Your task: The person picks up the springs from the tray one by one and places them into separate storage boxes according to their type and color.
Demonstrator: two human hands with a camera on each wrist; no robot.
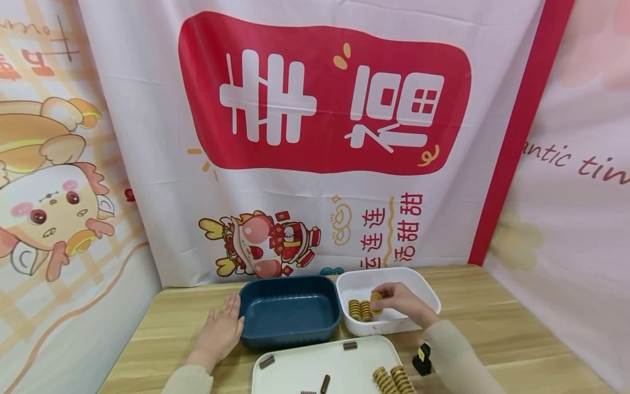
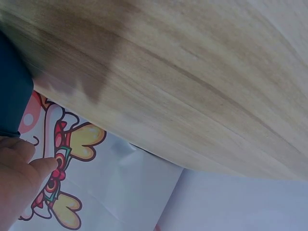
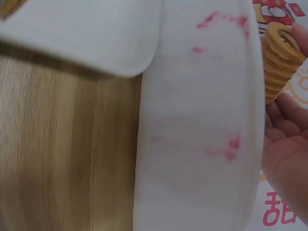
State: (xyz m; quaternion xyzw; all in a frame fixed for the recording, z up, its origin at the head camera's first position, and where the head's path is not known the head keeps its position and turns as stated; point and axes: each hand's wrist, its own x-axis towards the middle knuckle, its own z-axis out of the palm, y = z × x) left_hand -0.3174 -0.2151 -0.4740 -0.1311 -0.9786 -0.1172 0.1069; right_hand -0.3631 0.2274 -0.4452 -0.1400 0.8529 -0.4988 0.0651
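My right hand (image 1: pixel 402 300) pinches a gold-coloured coil spring (image 1: pixel 376 302) upright over the white bin (image 1: pixel 418 282). In the right wrist view the spring (image 3: pixel 280 62) shows its ribbed side and hollow end between thumb and fingers. Two similar gold springs (image 1: pixel 361 310) stand side by side in that bin's left part. My left hand (image 1: pixel 221 331) rests with extended fingers against the left wall of the dark blue bin (image 1: pixel 290 336), which has a bare floor. Only part of the left hand (image 2: pixel 19 180) shows in the left wrist view.
In front of the bins lies a white tray (image 1: pixel 315 364) with two gold springs (image 1: pixel 394 380) at its right and several small dark springs (image 1: pixel 350 346) spread about. A small black object (image 1: pixel 421 359) is by the right sleeve. A printed cloth (image 1: pixel 325 219) hangs behind the table.
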